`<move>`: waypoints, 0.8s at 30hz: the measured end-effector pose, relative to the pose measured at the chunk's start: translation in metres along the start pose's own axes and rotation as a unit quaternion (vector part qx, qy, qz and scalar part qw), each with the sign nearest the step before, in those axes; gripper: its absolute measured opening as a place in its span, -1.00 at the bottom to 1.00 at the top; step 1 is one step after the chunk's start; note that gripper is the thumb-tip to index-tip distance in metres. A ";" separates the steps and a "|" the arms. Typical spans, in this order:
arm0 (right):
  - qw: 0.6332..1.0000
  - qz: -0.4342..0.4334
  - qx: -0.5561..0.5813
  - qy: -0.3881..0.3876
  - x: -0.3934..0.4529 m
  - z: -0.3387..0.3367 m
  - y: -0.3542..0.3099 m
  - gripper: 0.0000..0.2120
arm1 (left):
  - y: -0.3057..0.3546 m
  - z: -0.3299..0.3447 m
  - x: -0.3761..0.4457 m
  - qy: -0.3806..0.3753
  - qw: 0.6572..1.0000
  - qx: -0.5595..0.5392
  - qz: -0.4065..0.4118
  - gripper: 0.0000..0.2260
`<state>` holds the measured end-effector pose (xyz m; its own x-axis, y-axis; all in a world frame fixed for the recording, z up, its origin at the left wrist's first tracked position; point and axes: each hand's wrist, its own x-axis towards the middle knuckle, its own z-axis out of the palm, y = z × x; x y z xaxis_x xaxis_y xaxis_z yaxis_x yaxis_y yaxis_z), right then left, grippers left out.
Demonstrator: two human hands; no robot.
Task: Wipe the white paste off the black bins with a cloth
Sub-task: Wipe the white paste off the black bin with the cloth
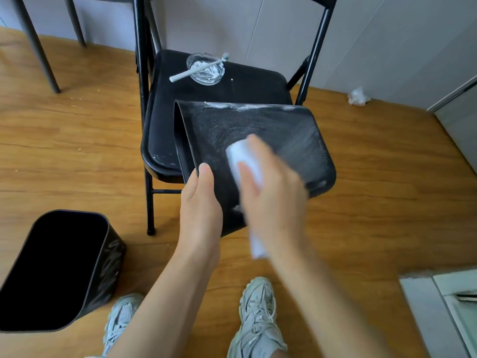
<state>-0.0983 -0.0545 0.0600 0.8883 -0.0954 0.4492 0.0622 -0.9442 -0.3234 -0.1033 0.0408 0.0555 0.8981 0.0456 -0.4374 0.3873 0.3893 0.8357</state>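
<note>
A black bin [271, 125] lies on its side across the seat of a black folding chair [165, 120], its broad side facing up and smeared with thin white paste streaks. My left hand [200, 202] grips the bin's near left edge, thumb on top. My right hand [271, 187], blurred by motion, presses a folded white cloth [241, 156] flat against the bin's upper face. One end of the cloth hangs below my palm. A second black bin [59, 270] stands upright on the floor at the lower left, with white paste marks on its right side.
A glass dish of white paste [206, 69] with a white toothbrush [197, 68] across it sits at the back of the chair seat. A crumpled white wad [357, 96] lies by the wall. Table legs [36, 45] stand at upper left, a white cabinet [444, 313] at lower right.
</note>
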 end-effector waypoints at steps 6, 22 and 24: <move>0.997 -0.077 0.017 0.025 -0.023 0.009 -0.015 -0.61 | 0.000 -0.008 -0.002 0.009 0.999 0.013 -0.032 -0.65; 0.996 -0.005 0.031 0.081 -0.027 -0.002 0.028 -0.65 | 0.013 0.005 -0.006 0.048 0.985 -0.088 -0.144 -0.67; 0.993 0.053 0.015 0.106 -0.025 -0.009 0.041 -0.64 | 0.014 0.008 -0.006 0.057 0.986 -0.076 -0.138 -0.59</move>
<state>-0.1219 -0.0936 0.0435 0.7749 -0.2603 0.5760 -0.0100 -0.9162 -0.4006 -0.1014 0.0383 0.0726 0.7311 0.0181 -0.6820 0.5692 0.5350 0.6244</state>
